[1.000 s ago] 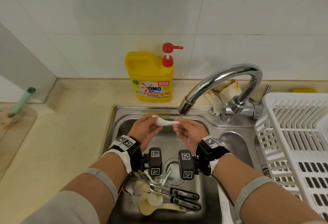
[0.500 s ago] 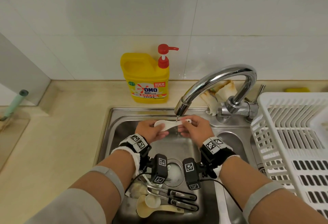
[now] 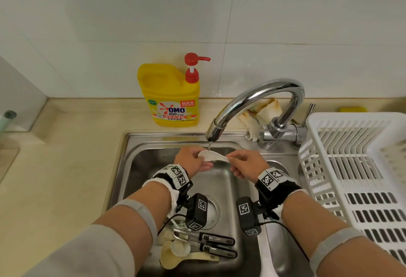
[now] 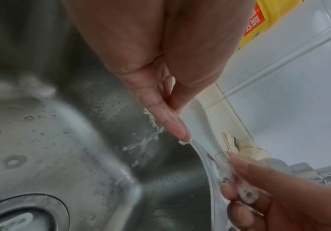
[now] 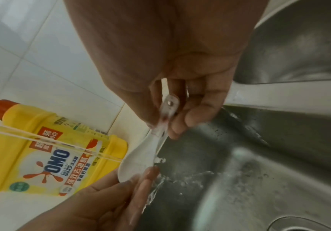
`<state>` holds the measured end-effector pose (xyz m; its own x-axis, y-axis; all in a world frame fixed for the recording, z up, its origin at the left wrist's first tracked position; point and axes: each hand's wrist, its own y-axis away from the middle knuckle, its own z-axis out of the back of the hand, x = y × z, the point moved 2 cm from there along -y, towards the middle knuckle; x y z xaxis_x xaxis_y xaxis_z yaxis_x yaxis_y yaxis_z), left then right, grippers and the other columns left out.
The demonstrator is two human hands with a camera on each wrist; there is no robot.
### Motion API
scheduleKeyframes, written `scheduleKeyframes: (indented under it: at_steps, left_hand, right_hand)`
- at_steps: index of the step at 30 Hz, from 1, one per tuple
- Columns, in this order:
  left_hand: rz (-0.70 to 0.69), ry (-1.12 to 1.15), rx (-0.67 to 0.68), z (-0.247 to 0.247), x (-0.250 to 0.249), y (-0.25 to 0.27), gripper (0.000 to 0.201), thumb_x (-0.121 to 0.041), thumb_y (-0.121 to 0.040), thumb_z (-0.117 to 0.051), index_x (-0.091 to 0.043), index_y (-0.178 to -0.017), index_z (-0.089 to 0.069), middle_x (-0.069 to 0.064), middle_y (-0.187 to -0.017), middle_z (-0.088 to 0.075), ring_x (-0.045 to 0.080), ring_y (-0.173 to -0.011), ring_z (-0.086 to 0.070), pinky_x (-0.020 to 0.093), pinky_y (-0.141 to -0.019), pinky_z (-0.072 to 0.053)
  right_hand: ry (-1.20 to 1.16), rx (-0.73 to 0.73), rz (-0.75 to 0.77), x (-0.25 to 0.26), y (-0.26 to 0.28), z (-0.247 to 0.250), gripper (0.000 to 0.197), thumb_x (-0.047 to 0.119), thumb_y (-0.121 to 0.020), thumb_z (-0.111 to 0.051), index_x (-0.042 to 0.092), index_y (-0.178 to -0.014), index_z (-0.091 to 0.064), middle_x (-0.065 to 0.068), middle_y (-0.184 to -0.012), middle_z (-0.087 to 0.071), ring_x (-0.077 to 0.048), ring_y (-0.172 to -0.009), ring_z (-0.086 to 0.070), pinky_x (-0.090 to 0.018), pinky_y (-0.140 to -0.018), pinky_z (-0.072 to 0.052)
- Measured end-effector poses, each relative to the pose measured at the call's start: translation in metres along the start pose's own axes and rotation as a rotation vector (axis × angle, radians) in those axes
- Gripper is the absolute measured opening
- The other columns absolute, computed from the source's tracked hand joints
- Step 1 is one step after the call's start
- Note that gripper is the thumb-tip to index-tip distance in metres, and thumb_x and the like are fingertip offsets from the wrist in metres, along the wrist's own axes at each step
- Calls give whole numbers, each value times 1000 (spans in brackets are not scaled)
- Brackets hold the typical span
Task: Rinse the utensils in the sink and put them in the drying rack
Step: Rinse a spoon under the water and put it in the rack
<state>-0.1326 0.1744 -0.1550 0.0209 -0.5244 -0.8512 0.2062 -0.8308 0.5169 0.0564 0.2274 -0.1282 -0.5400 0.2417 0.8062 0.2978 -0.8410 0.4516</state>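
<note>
From the head view, you hold a small white plastic spoon (image 3: pixel 212 156) under the thin stream from the curved chrome tap (image 3: pixel 254 99), over the stainless steel sink (image 3: pixel 136 167); your left hand (image 3: pixel 192 160) cups and grips the bowl end, your right hand (image 3: pixel 247 165) pinches the handle end; more utensils (image 3: pixel 204 247) lie at the near end of the basin, and the white slotted plastic drying rack (image 3: pixel 360 167) stands just beside the sink on your right.

From the left wrist, your fingers (image 4: pixel 172 123) lie pressed along the wet bowl, water running off them; the spoon looks light and stiff, and I judge it slippery, so keep contact on both faces.

From the right wrist, your thumb and fingertips (image 5: pixel 196 115) pinch the flat handle tip with its hanging hole; that narrow end gives little purchase; for the carry to the rack, I'd take hold further along the handle, near the neck; a drop would likely do it little harm, but it could skid among the unrinsed ones.
</note>
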Motion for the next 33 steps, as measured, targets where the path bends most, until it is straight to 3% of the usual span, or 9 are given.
scheduleKeyframes:
  at_steps: [6, 10, 14, 17, 21, 24, 26, 29, 33]
  left_hand:
    - [-111, -16, -29, 12, -3, 10, 20, 5, -91, -63, 0, -107, -74, 16, -92, -76, 24, -85, -75, 32, -82, -62]
    - [-168, -11, 10, 19, -8, 27, 19, 5, -84, -72, -3, -100, -77, 19, -93, -76, 33, -91, -74, 36, -85, -61]
    - [-198, 0, 45, 19, -15, 50, 18, 5, -86, -70, 1, -103, -75, 11, -91, -77, 19, -88, -75, 24, -77, -60]
    - [-189, 51, 68, 13, -20, 66, 20, 3, -86, -71, -4, -105, -73, 17, -100, -75, 24, -93, -74, 38, -88, -60]
    - [-78, -16, 72, -6, -33, 79, 20, 3, -93, -59, -11, -107, -61, 9, -89, -69, 14, -63, -65, 29, -67, -53]
    - [-81, -163, 84, -27, -43, 82, 13, -1, -96, -52, -10, -105, -56, 9, -89, -64, 15, -63, -59, 21, -58, -46]
    - [-195, -378, 89, -44, -52, 86, 9, -11, -96, -56, -15, -103, -60, 6, -99, -67, 17, -78, -67, 20, -62, -50]
    - [-375, -676, 104, -73, -72, 97, 14, -21, -96, -54, -19, -105, -65, 0, -109, -69, 19, -99, -66, 31, -87, -52]
    - [-505, -866, 79, -112, -90, 103, 18, -21, -95, -49, -22, -104, -65, -1, -107, -69, 19, -101, -64, 39, -94, -52]
  right_hand:
    - [273, 169, 72, -1, 0, -10, 17, 31, -92, -66, 31, -104, -78, 8, -79, -77, -6, -84, -71, -27, -89, -53]
    - [288, 222, 116, 13, 12, -17, 14, 33, -87, -71, 30, -99, -78, 11, -86, -77, -2, -86, -68, -23, -86, -51]
    - [238, 234, 139, 25, 30, -20, 13, 30, -86, -75, 24, -97, -77, 4, -85, -76, -3, -69, -63, -20, -72, -47]
    - [260, 229, 151, 30, 47, -13, 11, 30, -85, -76, 23, -93, -77, -2, -84, -77, -5, -60, -61, -24, -66, -50]
    - [330, 99, 147, 41, 71, 11, 16, 33, -82, -78, 21, -91, -73, 0, -77, -76, -11, -63, -67, -31, -71, -56]
    - [263, -8, 143, 51, 92, 41, 14, 24, -84, -78, 14, -90, -69, -7, -68, -73, -15, -54, -64, -35, -66, -59]
    - [211, -83, 152, 57, 106, 69, 18, 22, -83, -79, 10, -90, -68, -10, -66, -73, -18, -55, -66, -39, -66, -61]
    - [180, -172, 180, 63, 123, 119, 19, 20, -83, -79, 6, -89, -67, -12, -65, -72, -21, -55, -68, -40, -67, -63]
    - [185, -300, 155, 53, 131, 195, 19, 22, -84, -78, 6, -85, -66, -12, -65, -72, -24, -59, -70, -41, -71, -63]
